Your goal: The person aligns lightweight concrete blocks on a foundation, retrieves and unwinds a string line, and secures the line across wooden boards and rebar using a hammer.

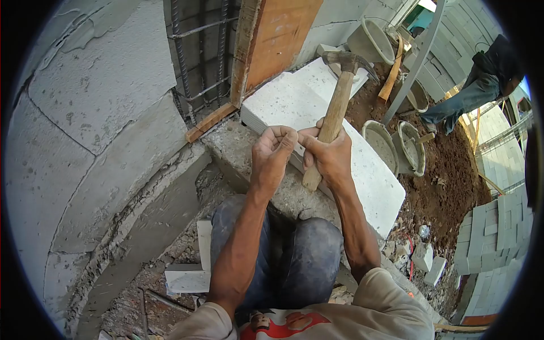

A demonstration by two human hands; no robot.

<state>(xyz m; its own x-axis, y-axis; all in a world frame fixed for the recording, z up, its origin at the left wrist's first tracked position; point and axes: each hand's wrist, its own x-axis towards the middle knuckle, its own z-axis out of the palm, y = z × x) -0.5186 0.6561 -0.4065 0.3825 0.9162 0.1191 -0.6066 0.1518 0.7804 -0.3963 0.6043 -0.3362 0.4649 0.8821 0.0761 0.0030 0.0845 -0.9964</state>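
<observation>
My right hand (330, 152) is wrapped round the wooden handle of a claw hammer (336, 107), whose metal head points up and away from me. Close beside it, my left hand (274, 154) is closed in a pinch, its fingertips almost meeting those of the right. Whatever the left fingers hold, if anything, is too small to make out. Both hands are above the rough concrete ledge (238, 152) and the near edge of a large white block (289, 102). A short wooden strip (211, 122) lies on the ledge, left of my hands.
An orange-brown formwork board (280, 42) stands upright beside steel rebar (182, 62). A grey block wall (102, 113) curves along the left. Mortar buckets (409, 148) stand on brown soil (447, 187). Another person's leg (467, 96) is at the right, near stacked grey blocks (493, 232).
</observation>
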